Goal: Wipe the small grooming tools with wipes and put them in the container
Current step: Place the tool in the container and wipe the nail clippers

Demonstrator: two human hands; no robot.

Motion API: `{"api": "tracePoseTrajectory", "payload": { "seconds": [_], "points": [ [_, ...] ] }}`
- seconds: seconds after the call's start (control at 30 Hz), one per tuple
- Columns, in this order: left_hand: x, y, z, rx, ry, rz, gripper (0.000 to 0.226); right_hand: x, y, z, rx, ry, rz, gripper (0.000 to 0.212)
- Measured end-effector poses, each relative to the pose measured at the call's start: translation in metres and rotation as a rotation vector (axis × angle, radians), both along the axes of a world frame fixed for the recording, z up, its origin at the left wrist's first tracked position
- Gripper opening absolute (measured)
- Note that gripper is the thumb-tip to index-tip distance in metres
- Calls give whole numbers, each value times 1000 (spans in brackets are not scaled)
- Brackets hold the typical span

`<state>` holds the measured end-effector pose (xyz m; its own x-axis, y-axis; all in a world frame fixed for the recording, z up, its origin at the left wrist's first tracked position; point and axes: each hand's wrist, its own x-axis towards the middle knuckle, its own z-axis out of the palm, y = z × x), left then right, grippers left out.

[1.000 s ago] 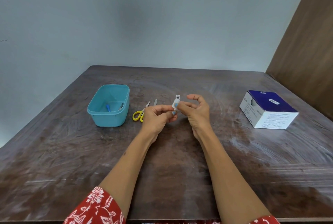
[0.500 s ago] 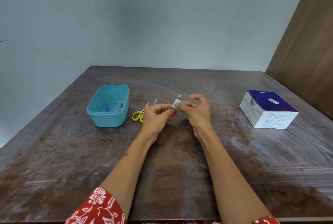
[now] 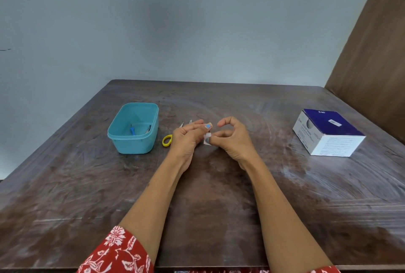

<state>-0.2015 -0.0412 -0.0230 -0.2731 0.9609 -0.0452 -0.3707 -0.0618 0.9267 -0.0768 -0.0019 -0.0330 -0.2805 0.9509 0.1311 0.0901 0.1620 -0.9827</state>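
Observation:
My left hand and my right hand meet above the middle of the table. Between their fingertips they pinch a small white wipe packet. Yellow-handled scissors lie on the table just behind my left hand, mostly hidden by it, with another thin metal tool beside their tips. A teal plastic container stands to the left and holds a blue-handled tool and a thin metal one.
A white and dark-blue box of wipes stands at the right side of the dark wooden table. A brown wooden panel rises at the far right, and a pale wall stands behind the table.
The packet stood upright between the fingertips; now it sits lower and tilted, and my left fingers have spread out over it. Both hands stay in the same place.

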Motion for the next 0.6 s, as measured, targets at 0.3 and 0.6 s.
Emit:
{"api": "tracePoseTrajectory", "payload": {
  "seconds": [0.3,0.6],
  "points": [
    [0,-1,2,-1,-48,7,9,-1,0,-1,-2,-14,15,41],
    [0,0,3,8,-88,45,13,-4,-3,0,14,-25,15,42]
  ]
}}
